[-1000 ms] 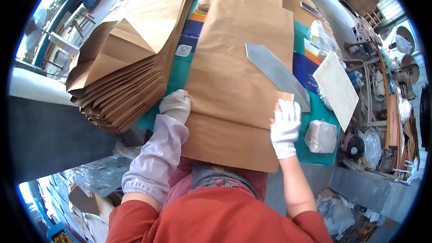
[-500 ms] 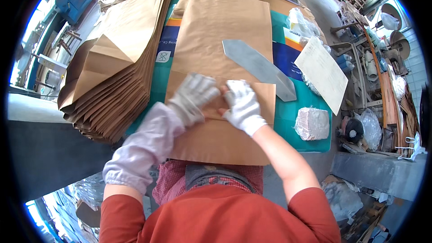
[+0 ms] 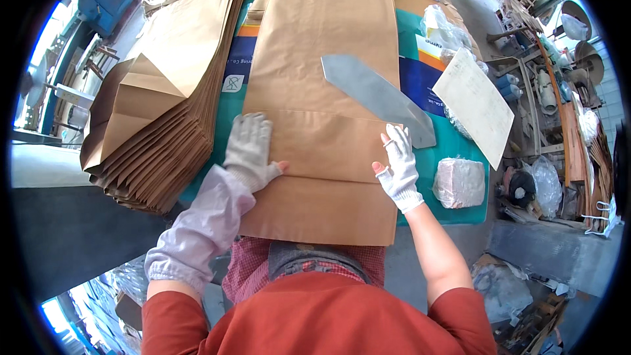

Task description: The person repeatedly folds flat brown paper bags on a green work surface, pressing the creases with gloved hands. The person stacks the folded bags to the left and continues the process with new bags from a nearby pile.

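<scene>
The person wears a plain red-orange shirt [image 3: 315, 319] with short sleeves [image 3: 172, 319], and red checked cloth [image 3: 247, 264] with some grey cloth [image 3: 292, 256] shows past it. The left hand [image 3: 248, 144] and right hand [image 3: 398, 167] have white gloves [image 3: 404, 187] with the thumb tips [image 3: 283, 166] poking out. A loose, pale purple sleeve cover [image 3: 200, 223], bunched at its end, goes over the left forearm.

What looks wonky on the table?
The white board lies crooked, jutting past the green mat, and the gray plate sits slanted across the brown paper. They look odd because the paper lies fairly straight.
</scene>
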`<state>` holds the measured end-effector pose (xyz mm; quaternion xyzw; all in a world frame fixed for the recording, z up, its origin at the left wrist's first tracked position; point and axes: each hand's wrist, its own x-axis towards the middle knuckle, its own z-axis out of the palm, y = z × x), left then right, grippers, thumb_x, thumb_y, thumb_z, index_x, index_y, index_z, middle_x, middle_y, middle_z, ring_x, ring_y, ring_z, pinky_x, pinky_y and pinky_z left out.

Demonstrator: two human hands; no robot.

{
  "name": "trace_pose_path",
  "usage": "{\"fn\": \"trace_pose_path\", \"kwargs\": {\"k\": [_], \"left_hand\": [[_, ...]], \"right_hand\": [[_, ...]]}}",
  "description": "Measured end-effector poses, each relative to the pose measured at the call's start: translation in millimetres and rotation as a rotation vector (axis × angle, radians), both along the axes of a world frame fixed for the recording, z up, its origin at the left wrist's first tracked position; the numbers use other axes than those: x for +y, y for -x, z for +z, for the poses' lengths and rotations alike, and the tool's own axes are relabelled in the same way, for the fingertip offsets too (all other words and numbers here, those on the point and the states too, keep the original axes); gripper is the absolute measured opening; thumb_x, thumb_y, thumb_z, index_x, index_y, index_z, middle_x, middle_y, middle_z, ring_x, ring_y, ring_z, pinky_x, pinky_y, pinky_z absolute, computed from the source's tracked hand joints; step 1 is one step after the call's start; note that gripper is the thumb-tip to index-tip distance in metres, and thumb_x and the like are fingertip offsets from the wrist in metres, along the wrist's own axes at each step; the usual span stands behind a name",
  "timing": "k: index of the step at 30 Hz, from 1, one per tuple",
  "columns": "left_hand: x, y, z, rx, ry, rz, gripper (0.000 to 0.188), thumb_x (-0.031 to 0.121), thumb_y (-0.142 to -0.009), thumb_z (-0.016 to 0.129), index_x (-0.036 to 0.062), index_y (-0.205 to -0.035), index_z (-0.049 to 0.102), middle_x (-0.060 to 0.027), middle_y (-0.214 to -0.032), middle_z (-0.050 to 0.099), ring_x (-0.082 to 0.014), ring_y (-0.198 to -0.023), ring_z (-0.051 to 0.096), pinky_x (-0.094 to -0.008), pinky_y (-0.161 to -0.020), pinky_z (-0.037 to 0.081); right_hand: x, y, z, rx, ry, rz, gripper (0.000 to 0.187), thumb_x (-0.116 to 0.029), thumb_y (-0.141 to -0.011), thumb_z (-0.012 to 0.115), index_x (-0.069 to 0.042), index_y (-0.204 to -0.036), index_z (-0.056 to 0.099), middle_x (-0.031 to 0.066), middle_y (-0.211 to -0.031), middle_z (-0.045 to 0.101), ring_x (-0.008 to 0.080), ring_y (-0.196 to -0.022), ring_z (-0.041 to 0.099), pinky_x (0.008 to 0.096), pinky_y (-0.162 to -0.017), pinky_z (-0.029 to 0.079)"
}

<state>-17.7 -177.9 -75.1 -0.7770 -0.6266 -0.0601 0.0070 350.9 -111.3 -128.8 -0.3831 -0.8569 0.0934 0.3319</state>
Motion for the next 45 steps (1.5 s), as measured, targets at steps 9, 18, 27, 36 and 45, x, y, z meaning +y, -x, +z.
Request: {"fn": "trace_pose_path", "kwargs": {"k": [9, 18, 27, 36, 45], "left_hand": [[59.3, -40.4, 101.4, -0.244, 0.333, 0.052, 0.054, 0.030, -0.086, 0.076, 0.0036, -0.131, 0.063, -0.0145, -0.137, 0.065, -0.0336, -0.137, 0.052, -0.0449, -0.113, 0.043], [-18.9, -33.8, 119.4, -0.257, -0.031, -0.186, 0.067, 0.019, -0.078, 0.081, 0.0023, -0.139, 0.057, -0.0155, -0.144, 0.059, -0.0390, -0.140, 0.049, -0.0497, -0.115, 0.041], [59.4, -51.9, 101.2, 0.035, 0.040, 0.040, 0.043, 0.019, -0.082, 0.071, 0.0091, -0.123, 0.066, -0.0091, -0.126, 0.065, -0.0302, -0.118, 0.058, -0.0424, -0.105, 0.045], [-54.1, -73.3, 26.1, 0.259, 0.220, -0.044, 0.011, 0.017, -0.081, 0.065, 0.0077, -0.082, 0.070, -0.0114, -0.088, 0.069, -0.0314, -0.100, 0.066, -0.0455, -0.085, 0.053], [-74.3, -107.5, -38.2, 0.038, 0.163, -0.459, 0.073, 0.044, -0.078, 0.070, 0.0151, -0.144, 0.058, -0.0176, -0.143, 0.057, -0.0393, -0.134, 0.053, -0.0556, -0.112, 0.042]], "right_hand": [[-57.4, -6.2, 39.9, -0.062, -0.045, -0.087, 0.047, -0.031, -0.086, 0.072, 0.003, -0.118, 0.068, 0.0204, -0.145, 0.054, 0.0429, -0.137, 0.048, 0.0614, -0.120, 0.031], [-55.7, 90.3, 125.1, -0.064, -0.125, 0.026, 0.088, -0.025, -0.062, 0.089, 0.002, -0.139, 0.055, 0.0232, -0.159, 0.039, 0.0448, -0.147, 0.037, 0.0646, -0.122, 0.027], [-93.9, 102.9, 132.5, 0.020, -0.207, 0.294, 0.031, -0.006, -0.068, 0.077, -0.004, -0.096, 0.063, 0.0123, -0.116, 0.068, 0.0341, -0.108, 0.066, 0.0522, -0.099, 0.055], [-87.2, -16.5, 8.2, 1.108, 0.817, -0.011, 0.094, -0.072, -0.104, 0.023, 0.009, -0.140, 0.056, 0.0214, -0.146, 0.058, 0.0327, -0.140, 0.052, 0.0444, -0.119, 0.038], [-79.2, -6.7, 4.6, 1.258, 0.989, 0.112, 0.089, -0.068, -0.103, 0.040, 0.008, -0.147, 0.049, 0.0198, -0.162, 0.041, 0.0319, -0.149, 0.040, 0.0454, -0.125, 0.030]]}}
